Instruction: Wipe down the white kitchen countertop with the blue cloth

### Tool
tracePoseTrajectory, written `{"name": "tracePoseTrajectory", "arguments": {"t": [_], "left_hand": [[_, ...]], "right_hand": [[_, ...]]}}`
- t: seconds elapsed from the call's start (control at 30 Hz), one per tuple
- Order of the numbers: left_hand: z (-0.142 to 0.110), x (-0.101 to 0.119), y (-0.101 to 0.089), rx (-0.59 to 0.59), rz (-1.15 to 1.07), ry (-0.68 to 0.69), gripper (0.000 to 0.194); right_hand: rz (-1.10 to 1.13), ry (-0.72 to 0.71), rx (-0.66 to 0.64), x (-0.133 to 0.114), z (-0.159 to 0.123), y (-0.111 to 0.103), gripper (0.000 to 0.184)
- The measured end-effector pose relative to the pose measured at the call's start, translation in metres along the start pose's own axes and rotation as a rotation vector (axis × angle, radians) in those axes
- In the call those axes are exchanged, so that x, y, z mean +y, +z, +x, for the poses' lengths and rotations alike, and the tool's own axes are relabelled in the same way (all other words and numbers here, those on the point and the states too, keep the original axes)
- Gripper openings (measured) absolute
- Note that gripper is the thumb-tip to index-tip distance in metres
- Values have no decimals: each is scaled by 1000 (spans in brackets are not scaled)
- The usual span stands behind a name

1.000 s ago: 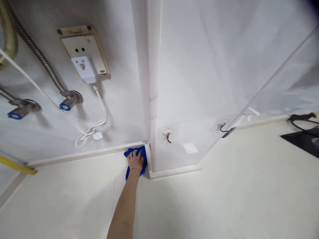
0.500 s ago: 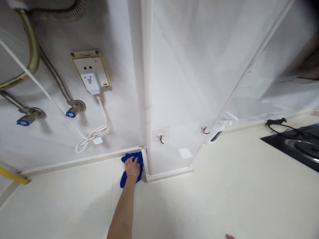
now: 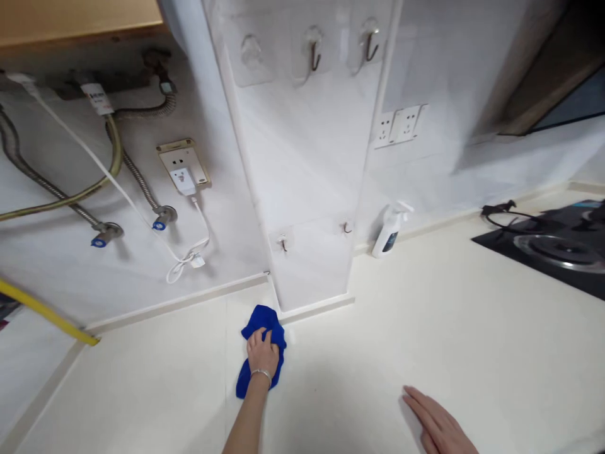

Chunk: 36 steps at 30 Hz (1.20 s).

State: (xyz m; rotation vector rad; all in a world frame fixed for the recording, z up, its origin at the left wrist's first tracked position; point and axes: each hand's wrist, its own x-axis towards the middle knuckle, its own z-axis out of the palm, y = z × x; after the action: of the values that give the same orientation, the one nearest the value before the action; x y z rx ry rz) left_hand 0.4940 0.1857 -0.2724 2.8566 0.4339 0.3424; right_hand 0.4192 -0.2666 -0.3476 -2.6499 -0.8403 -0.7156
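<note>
left hand (image 3: 263, 354) is gripping crumpled blue fabric cloth (image 3: 261, 316) on smooth off-white worktop (image 3: 363, 353), right hand (image 3: 439, 421) showing open, wiping apparently proceeding, finished share unclear.

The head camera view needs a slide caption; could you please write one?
Left hand on a blue cloth atop the pale countertop near a white pillar, right hand outstretched.

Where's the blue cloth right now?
In the head view, the blue cloth lies left of centre on the white countertop, under the left hand, just in front of the white pillar.
</note>
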Motion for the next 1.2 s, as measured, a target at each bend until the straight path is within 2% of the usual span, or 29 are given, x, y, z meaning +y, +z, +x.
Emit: {"name": "tracePoseTrajectory", "arguments": {"t": [0.3,0.6,0.67,0.73,0.8,0.9,1.0,1.2], "left_hand": [[-67,56,1,-71,-4,113,55],[-128,138,25,-306,-242,416,60],[-143,150,24,-337,-274,472,63],[-156,153,21,-364,-299,512,66],[-167,145,14,-376,-310,539,65],[-180,117,2,-346,-267,541,62],[-189,78,-12,-268,-163,488,62],[-195,-7,-39,-94,67,288,59]], "right_hand": [[41,25,-21,-2,-3,7,63],[30,11,-10,0,-4,11,60],[36,3,-8,1,-4,10,60],[54,6,-16,2,-5,9,59],[87,16,-32,3,-6,8,57],[135,30,-50,5,-7,7,54],[152,46,-57,4,-8,6,54],[126,45,-78,-1,-6,-1,59]]}}
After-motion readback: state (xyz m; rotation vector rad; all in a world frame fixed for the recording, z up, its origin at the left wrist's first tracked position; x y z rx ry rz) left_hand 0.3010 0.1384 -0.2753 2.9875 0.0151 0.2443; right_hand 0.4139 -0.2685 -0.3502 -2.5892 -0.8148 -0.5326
